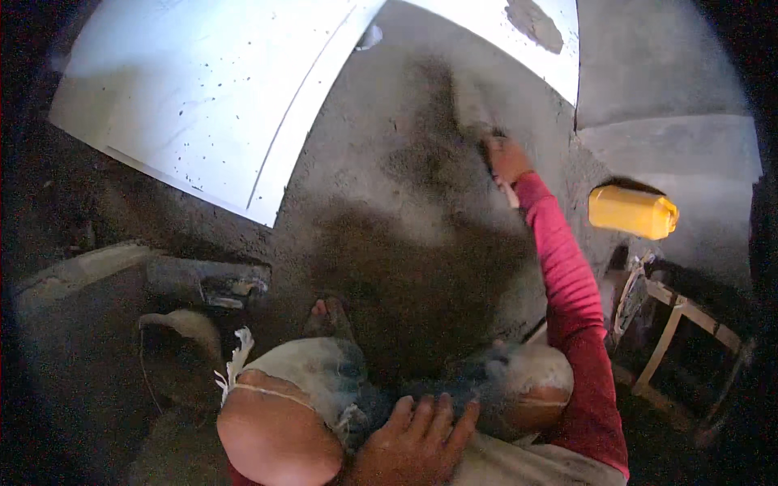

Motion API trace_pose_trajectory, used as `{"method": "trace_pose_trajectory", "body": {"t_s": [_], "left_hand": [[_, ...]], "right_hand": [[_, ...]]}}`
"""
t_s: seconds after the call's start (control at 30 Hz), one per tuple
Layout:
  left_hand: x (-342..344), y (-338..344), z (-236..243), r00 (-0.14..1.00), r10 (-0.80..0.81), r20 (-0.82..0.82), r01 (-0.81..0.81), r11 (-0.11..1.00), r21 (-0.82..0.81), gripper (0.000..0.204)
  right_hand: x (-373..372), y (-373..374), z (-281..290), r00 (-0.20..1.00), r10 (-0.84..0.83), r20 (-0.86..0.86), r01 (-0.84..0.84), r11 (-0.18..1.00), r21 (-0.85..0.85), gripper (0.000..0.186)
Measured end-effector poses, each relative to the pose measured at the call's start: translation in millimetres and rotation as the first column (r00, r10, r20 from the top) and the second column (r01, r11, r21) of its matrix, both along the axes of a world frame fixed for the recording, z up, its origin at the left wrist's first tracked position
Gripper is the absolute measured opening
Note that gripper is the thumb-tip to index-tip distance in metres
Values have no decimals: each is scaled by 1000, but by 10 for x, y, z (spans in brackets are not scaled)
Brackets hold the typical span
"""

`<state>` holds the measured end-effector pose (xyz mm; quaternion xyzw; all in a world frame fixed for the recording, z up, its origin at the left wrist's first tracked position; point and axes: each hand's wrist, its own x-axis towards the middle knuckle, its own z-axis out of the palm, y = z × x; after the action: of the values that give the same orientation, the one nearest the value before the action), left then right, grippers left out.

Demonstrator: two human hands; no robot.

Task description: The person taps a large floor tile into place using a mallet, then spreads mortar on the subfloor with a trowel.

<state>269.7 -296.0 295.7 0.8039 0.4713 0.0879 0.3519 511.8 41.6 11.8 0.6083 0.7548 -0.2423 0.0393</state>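
Observation:
My right hand (508, 159) stretches out ahead of me in a red sleeve, closed around the handle of a trowel (510, 194). The pale end of the handle sticks out below the hand; the blade is smeared by motion and lies against grey, damp-looking cement (389, 178). Darker patches and light streaks mark that surface. Down at my lap, my left hand (421, 437) lies with its fingers stretched and slightly apart, holding nothing. My knees show through torn, dusty jeans (312, 373).
White speckled sheets (211, 89) border the cement on the left and at the top right. A yellow jerrycan (628, 212) sits at right, above a wooden frame (668, 340). To the left are a bucket (182, 328) and a flat tool with a handle (235, 287).

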Motion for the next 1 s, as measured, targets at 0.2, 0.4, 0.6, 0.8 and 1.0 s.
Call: {"method": "trace_pose_trajectory", "body": {"t_s": [0.2,0.4,0.6,0.8,1.0], "left_hand": [[133,177,55,987,-22,158,30,998,-46,41],[225,202,69,989,-45,142,57,995,-78,40],[246,176,62,989,-69,134,79,994,-73,39],[347,165,26,947,-267,177,281,958,-56,46],[578,280,-124,965,-253,69,261,954,-146,48]], "right_hand": [[-422,-1097,232,959,203,198,-190,978,-82,35],[717,-659,85,955,-188,231,124,956,266,41],[778,-596,64,907,-410,93,412,911,-7,40],[46,-1714,353,995,-98,-3,93,949,-301,39],[1661,-2794,971,890,-426,-165,390,897,-209,28]]}}
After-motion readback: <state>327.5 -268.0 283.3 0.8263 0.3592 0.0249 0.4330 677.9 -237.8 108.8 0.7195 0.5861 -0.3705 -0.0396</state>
